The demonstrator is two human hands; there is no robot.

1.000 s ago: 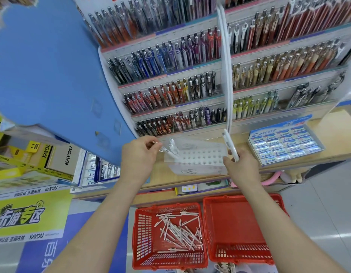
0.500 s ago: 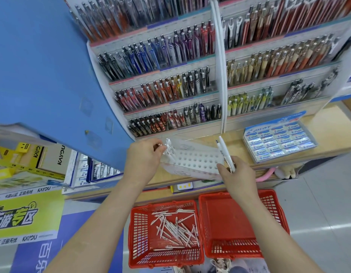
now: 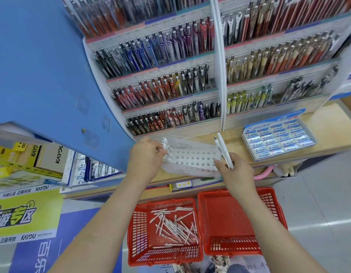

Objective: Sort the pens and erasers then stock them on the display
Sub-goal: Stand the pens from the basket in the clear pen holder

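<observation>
**Both hands at the holed tray, white pens in each**

Stands facing a tiered pen rack (image 3: 170,85), reaching forward with both forearms above two red baskets on the floor. Keeps the hands apart, one at each end of a white tray (image 3: 192,157) pierced with rows of round holes. Tilted on the wooden shelf (image 3: 328,125) at the foot of the rack, with its near edge hanging past the shelf's lip.

Works the left hand (image 3: 146,157) at the tray's far-left corner, fingers curled and bunched on the standing pens (image 3: 165,145) planted in the holes there. Hard to tell whether pinching one pen or several.

Grips two white pens (image 3: 224,152) in the right hand (image 3: 236,172) at the tray's right end, free ends pointing up and away toward the rack's white centre post. Stretches a finger of that same hand onto the tray's near right corner.

Down on the floor: the left basket (image 3: 135,233) with a loose heap of white pens (image 3: 176,225) inside, and the right basket (image 3: 273,213) hard against it, under the right forearm.

On the shelf to the right of the tray, near but not touching: an open box of erasers (image 3: 279,138), blue-and-white wrappers packed in neat rows.

Upper left: a large blue board (image 3: 42,66).
</observation>
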